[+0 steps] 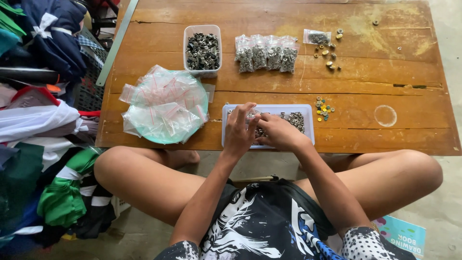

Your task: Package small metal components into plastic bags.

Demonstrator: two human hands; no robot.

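Observation:
Both my hands are over a shallow pale blue tray (308, 111) at the near edge of a low wooden table (375, 77). The tray holds small metal parts (294, 119). My left hand (239, 130) has its fingers pinched on a small clear plastic bag (251, 115) held above the tray. My right hand (277, 131) rests in the tray among the parts, fingers curled; what it grips is hidden.
A green plate piled with empty clear zip bags (166, 103) lies left of the tray. Behind stand a clear tub of dark metal parts (202, 50), several filled bags (267, 53), loose coloured bits (324, 109) and a clear lid (385, 115). Folded clothes (43, 144) are stacked at left.

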